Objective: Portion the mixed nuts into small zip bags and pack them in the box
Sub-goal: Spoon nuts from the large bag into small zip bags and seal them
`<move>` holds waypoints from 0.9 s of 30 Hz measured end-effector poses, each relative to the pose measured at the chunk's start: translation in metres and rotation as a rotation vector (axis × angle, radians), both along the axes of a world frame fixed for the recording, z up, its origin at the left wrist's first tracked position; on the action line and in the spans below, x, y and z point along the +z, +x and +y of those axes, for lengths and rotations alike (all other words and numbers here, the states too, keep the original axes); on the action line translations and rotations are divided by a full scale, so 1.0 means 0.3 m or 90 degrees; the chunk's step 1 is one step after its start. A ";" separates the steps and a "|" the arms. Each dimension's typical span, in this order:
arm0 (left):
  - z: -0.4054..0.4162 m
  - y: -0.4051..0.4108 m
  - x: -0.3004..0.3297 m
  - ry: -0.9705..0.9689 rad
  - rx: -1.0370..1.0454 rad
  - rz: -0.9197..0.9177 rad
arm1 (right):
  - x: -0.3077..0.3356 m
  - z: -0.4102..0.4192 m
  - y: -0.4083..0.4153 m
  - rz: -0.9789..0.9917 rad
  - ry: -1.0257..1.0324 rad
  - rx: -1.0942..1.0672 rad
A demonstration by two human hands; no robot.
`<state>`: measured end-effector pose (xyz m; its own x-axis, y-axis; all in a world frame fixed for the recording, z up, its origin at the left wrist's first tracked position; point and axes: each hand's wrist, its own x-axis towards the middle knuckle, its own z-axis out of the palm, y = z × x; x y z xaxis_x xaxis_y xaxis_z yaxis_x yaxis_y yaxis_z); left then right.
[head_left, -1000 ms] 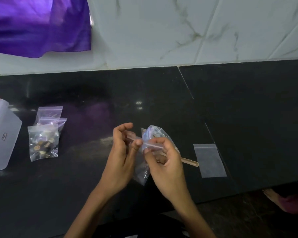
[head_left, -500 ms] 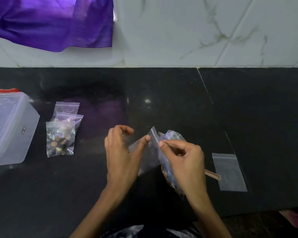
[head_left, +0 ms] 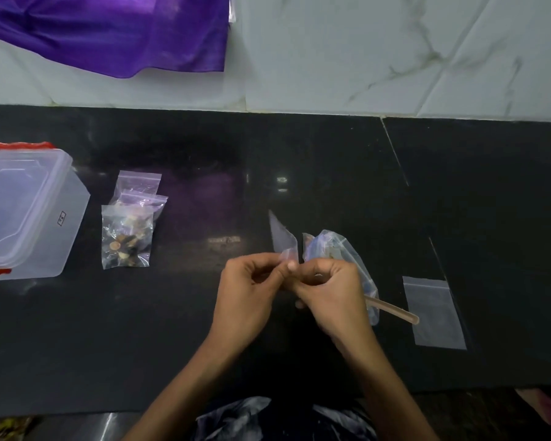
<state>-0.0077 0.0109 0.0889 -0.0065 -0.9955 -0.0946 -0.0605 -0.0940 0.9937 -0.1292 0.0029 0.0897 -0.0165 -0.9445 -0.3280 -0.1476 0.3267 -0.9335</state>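
Both hands [head_left: 248, 289] [head_left: 331, 291] pinch a small zip bag [head_left: 285, 241].

Two bare forearms, sleeveless to frame bottom. Left hand [head_left: 248, 291], right hand [head_left: 331, 291], no rings or watch visible. Dark garment with pale patches [head_left: 236, 418] below tabletop [head_left: 77, 345] edge.

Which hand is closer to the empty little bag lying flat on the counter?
The right hand is closer. The empty bag lies just off to its right side. The left hand is farther away, on the other side of the right hand.
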 end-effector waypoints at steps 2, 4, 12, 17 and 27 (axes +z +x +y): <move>-0.001 0.008 -0.002 0.022 -0.014 0.020 | 0.004 -0.006 -0.024 -0.036 0.058 0.041; -0.006 0.020 -0.009 0.068 -0.036 0.060 | 0.006 -0.005 -0.046 -0.075 0.088 0.085; -0.002 0.029 -0.001 0.042 -0.021 -0.131 | -0.005 0.022 -0.005 0.132 -0.032 0.080; 0.007 0.009 -0.001 0.002 0.065 -0.284 | -0.010 0.016 -0.007 0.267 -0.134 0.056; 0.011 0.012 0.025 -0.072 0.116 -0.474 | -0.011 0.009 -0.007 0.347 -0.205 0.056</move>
<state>-0.0040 0.0142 0.0964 0.1842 -0.9785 0.0924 -0.7095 -0.0673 0.7015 -0.1313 0.0055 0.0863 -0.0183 -0.9998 0.0065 -0.6427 0.0068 -0.7661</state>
